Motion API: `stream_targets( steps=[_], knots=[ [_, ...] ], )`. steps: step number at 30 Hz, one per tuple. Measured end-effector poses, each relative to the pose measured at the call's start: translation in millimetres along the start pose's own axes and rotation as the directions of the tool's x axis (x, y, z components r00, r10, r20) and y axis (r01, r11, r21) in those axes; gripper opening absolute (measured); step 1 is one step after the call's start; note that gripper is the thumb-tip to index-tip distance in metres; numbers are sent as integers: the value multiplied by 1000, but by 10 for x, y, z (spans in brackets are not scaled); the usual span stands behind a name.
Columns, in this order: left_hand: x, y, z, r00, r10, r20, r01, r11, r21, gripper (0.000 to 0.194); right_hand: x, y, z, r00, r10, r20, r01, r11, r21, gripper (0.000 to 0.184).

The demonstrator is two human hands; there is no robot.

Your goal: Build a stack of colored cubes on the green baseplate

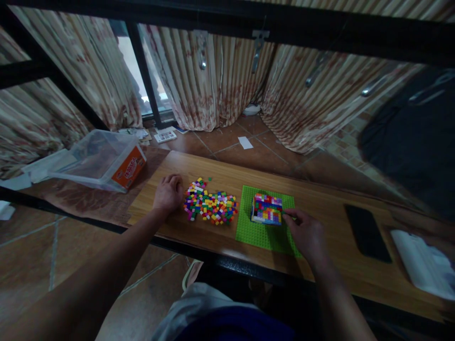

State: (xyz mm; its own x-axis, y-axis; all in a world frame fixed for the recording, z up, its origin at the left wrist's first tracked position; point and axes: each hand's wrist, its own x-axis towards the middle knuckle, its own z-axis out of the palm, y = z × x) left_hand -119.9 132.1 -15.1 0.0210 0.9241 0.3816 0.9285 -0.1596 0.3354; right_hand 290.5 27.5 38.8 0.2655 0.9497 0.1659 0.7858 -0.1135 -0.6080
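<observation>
My left hand [168,193] rests on the wooden table with its fingers curled in, just left of a loose pile of small coloured toy bricks [213,206]. No brick shows in it. On a green studded baseplate [245,232] stands a block built from many coloured bricks [267,209]. My right hand [306,233] is at the right side of this block, thumb and fingertips pinched together at its edge. Whatever lies between those fingertips is too small to make out. One green brick [209,179] lies apart, behind the pile.
A clear plastic box [99,158] with an orange label stands to the left of the table [199,166]. Right of the baseplate lie a dark phone-like slab [368,233] and a white packet [423,263]. A black metal bar [227,19] crosses above, before striped curtains [227,85].
</observation>
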Motion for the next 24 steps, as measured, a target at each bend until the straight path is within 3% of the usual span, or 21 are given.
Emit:
stream_targets(
  steps=[15,24],
  knots=[
    [-11,11,-2,1000,17,-4,-17,1000,17,25,75,-60,33,1000,6,-8,-6,999,41,38],
    [-9,39,-23,1000,6,-2,-6,1000,-12,25,9,4,89,974,226,-11,-209,921,330,38]
  ],
)
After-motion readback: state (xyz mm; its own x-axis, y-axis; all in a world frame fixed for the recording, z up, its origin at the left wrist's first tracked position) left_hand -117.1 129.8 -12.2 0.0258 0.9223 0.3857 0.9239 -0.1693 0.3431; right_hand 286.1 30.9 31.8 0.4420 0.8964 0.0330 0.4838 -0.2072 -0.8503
